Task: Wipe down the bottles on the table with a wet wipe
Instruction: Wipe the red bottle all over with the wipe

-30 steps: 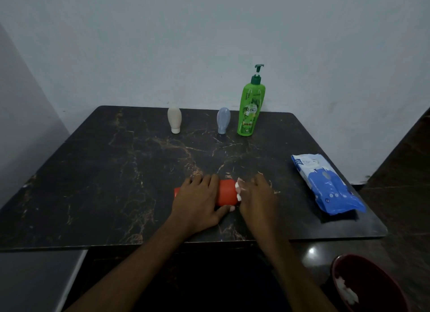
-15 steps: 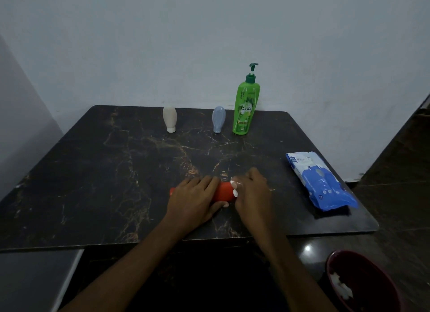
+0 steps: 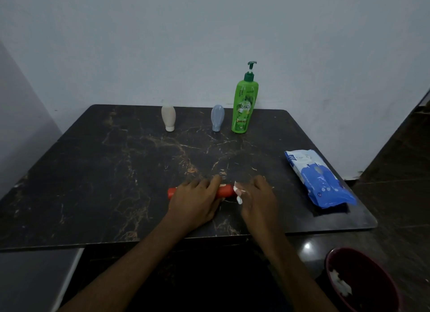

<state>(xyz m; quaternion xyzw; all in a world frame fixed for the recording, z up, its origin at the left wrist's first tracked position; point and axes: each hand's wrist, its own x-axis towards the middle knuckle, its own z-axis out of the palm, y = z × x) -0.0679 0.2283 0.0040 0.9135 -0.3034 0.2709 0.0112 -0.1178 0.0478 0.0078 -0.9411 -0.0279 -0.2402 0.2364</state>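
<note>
I count four bottles on the table (image 3: pixel 93 183). One is the red bottle (image 3: pixel 226 190), lying on its side near the lower middle of the frame, close to the table's near edge. My left hand (image 3: pixel 195 202) lies palm-down over its middle, fingers curled across it and pinning it to the table, so only its two ends show. My right hand (image 3: pixel 258 200) sits just right of the bottle's right end, fingers closed on one crumpled white wipe (image 3: pixel 238 193) that touches that end.

The other three bottles stand in a row at the far edge, above centre in the frame: a cream bottle (image 3: pixel 168 118) on its cap at the left, a blue bottle (image 3: pixel 217 121) on its cap in the middle, and a tall green pump bottle (image 3: pixel 244 107) upright just right of the blue one.

One blue-and-white wipe pack (image 3: pixel 318 179) lies flat at the right of the frame, well apart from my hands. One dark red bin (image 3: pixel 363 286) sits off the table at the lower right corner, with white crumpled scraps inside; I cannot tell how many.
</note>
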